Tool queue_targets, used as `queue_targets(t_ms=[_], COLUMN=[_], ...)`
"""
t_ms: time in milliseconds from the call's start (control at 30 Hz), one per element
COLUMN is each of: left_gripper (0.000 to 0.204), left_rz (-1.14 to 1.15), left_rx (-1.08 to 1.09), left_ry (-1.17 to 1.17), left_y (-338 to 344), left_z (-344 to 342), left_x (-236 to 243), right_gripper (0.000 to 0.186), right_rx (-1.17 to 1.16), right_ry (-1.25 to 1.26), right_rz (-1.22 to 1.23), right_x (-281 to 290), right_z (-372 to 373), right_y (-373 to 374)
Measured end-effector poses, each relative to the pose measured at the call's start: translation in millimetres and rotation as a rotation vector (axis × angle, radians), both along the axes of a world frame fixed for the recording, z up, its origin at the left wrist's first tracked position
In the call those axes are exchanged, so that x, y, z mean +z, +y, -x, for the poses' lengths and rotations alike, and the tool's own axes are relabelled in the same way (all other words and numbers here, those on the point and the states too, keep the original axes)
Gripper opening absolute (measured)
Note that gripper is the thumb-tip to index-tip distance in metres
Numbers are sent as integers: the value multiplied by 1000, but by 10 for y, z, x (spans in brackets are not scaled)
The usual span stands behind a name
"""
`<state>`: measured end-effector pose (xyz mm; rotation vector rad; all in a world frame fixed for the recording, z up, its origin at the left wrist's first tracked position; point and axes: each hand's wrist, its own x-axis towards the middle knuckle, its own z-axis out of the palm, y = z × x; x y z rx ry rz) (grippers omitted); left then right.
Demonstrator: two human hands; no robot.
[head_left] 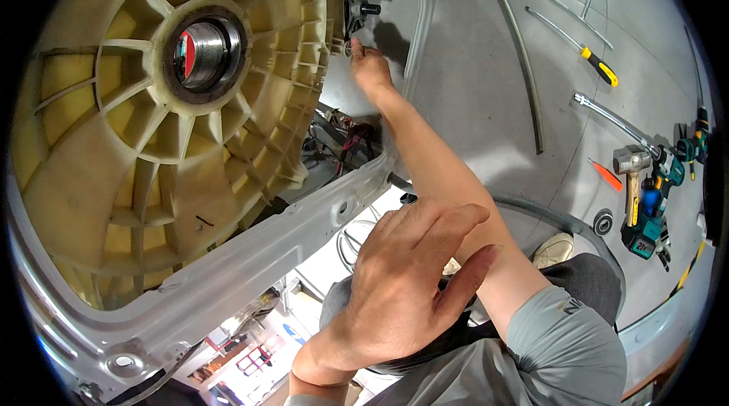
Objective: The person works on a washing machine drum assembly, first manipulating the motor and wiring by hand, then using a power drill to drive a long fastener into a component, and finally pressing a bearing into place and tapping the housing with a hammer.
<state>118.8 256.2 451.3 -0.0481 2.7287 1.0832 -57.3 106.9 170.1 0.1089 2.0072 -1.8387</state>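
A large cream plastic washing machine tub (266, 102) with radial ribs fills the left, a metal bearing seat (241, 49) at its centre. My right hand (370, 68) reaches into the cabinet beside the tub's right rim. Its fingers are closed at a small round fitting (347, 48), below a dark part with a black stub (370, 9); what they grip is partly hidden. Nearer to me, my left hand (410, 277) hovers in front of my right arm, back up, with thumb and index finger apart and nothing visible in it.
A pale metal cabinet frame (304, 228) borders the tub. Wires (357, 140) lie inside its lower corner. On the floor at right are a grey hose (522, 72), a yellow-black screwdriver (600, 66), a socket wrench (615, 119), a hammer (632, 178), a cordless drill (645, 224) and a bearing (602, 221).
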Motion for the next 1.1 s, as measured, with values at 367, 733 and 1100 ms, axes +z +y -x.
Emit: queue_targets(t_ms=[367, 733, 1100], left_gripper=[30, 31, 29], left_rz=[11, 6, 15], left_rx=[-14, -31, -25], left_ry=[29, 59, 33], left_y=[-5, 5, 3], left_z=[-38, -33, -30], left_x=[34, 2, 18], right_gripper=[28, 41, 40], right_rx=[-211, -112, -156], right_ry=[161, 147, 116], right_rz=[4, -34, 11], right_x=[128, 6, -8], right_z=[-134, -25, -2], right_y=[68, 39, 38])
